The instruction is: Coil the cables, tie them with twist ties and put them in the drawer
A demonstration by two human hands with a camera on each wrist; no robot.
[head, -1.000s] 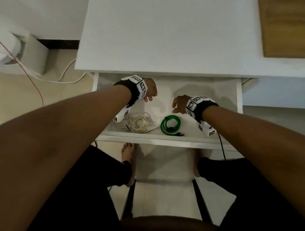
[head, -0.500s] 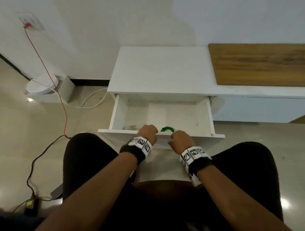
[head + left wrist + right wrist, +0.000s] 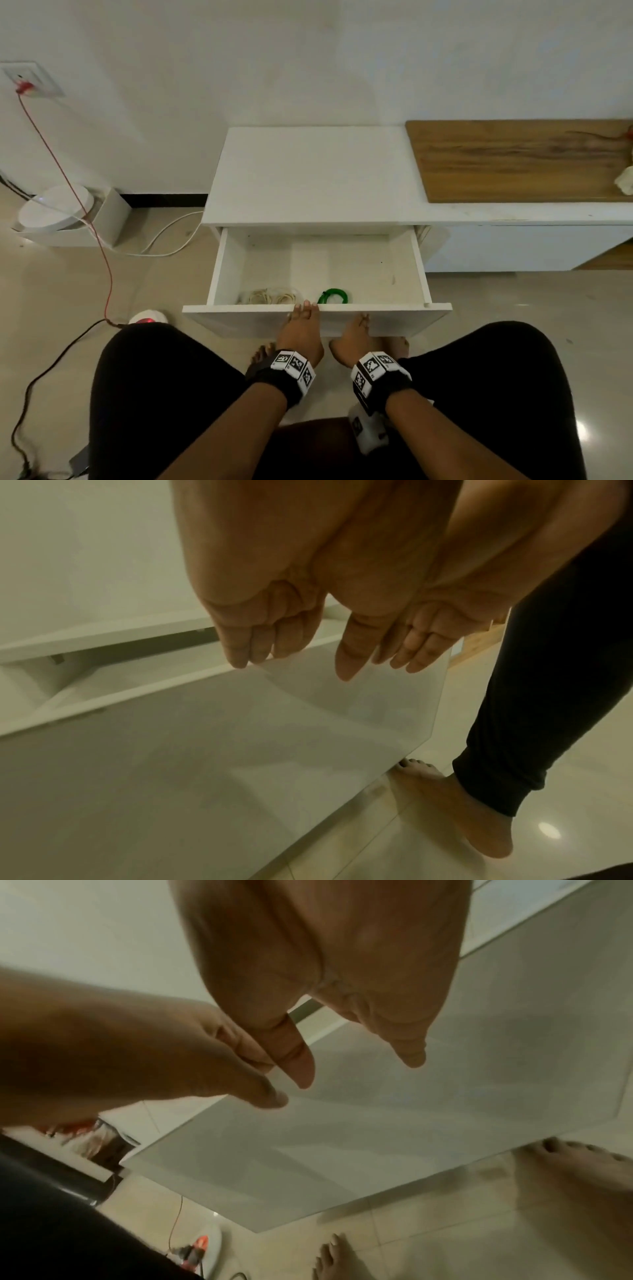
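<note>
Two coiled cables lie in the open drawer (image 3: 420,274) near its front wall — a beige coil (image 3: 269,296) at left, a green coil (image 3: 333,295) just beside it. Both hands rest flat on the drawer front, fingers straight: left hand (image 3: 303,329), right hand (image 3: 352,339). Above sits the white counter (image 3: 308,174).

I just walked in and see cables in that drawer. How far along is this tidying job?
Nearly finished. Done: a cream cable coil and a green cable coil lie inside the open drawer; their ties are too small to see. In hand: the left hand and right hand are at the drawer front with straight fingers, holding nothing. Left: probably just pushing it shut.
</note>
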